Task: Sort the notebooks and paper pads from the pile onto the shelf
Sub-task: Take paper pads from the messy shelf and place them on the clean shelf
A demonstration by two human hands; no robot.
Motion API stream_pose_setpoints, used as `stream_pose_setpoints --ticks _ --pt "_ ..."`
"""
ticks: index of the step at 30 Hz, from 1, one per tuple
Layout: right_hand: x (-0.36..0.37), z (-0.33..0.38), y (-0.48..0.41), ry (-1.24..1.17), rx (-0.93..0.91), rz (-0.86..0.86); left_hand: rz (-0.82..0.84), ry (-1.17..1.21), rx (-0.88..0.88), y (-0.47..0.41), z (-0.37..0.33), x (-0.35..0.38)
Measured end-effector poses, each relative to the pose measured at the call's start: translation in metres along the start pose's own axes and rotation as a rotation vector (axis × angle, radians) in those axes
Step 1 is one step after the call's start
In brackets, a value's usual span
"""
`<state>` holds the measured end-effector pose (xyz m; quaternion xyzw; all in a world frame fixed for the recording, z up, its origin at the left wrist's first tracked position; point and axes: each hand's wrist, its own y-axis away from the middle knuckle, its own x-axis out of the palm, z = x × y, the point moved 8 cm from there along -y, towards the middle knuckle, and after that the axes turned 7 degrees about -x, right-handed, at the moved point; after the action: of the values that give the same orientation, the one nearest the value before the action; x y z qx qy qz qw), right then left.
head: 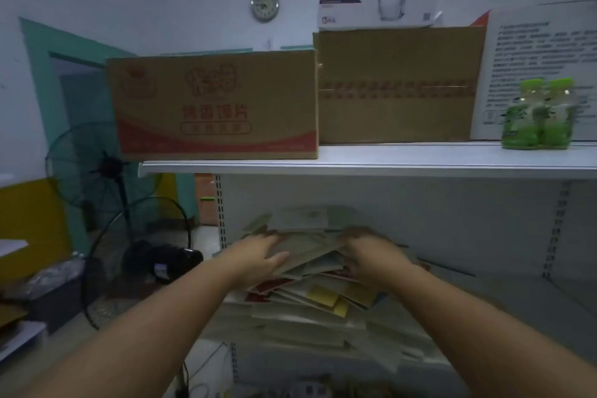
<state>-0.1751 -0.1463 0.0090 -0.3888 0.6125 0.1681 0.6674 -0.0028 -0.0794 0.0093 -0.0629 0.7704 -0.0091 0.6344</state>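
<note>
Notebooks and pads pile point(323, 297) on lower shelf point(500, 307), both hands on the top bundle
Left hand point(255, 255) grips left edge of tan top bundle point(307, 249), thumb near side, fingers over; right hand point(371, 257) holds its right edge, fingers curled round it, tips hidden. Bundle tilted over messy red, yellow and pale covers. Upper shelf point(355, 160) carries printed cardboard box point(216, 107), plain box point(397, 84), green bottles point(538, 116); fan point(97, 168) at left

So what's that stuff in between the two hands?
A slanted stack of tan paper notebooks, held at its ends by the left hand and right hand, over the colourful pile of notebooks. The head view shows it.
</note>
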Motion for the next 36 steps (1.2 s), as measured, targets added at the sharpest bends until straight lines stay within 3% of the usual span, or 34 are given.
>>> stream_pose_setpoints --ticks 2,12,14,16,20,25,27,30,34,36 --pt "0.002 -0.003 -0.028 -0.036 0.041 -0.012 -0.027 0.117 0.012 -0.008 0.016 -0.007" --pt "0.035 -0.029 -0.097 0.058 0.192 0.076 0.003 0.219 -0.019 -0.07 0.107 -0.011" --pt "0.034 -0.028 -0.099 0.058 0.163 0.057 -0.017 0.389 -0.054 -0.086 0.118 -0.014" --pt "0.031 -0.027 -0.098 0.132 0.128 0.028 -0.008 0.713 -0.109 -0.1 0.123 -0.015" --pt "0.014 -0.014 -0.091 0.316 0.02 -0.236 0.048 1.157 -0.235 -0.105 0.118 -0.009" --pt "-0.003 0.004 -0.083 0.364 -0.066 -0.511 0.373 1.496 -0.341 -0.108 0.107 0.015" --pt "-0.004 0.011 -0.079 0.327 -0.155 -0.581 0.48 1.717 -0.361 -0.109 0.108 0.021" --pt "-0.007 0.025 -0.069 0.29 -0.319 -0.7 0.581 1.849 -0.334 -0.1 0.101 0.029" --pt "0.011 0.044 -0.067 0.263 -0.512 -0.554 0.338 1.77 -0.31 -0.095 0.103 0.026" --pt "0.013 0.04 -0.071 0.092 -0.459 -0.457 0.252 1.679 -0.34 -0.095 0.112 0.023"
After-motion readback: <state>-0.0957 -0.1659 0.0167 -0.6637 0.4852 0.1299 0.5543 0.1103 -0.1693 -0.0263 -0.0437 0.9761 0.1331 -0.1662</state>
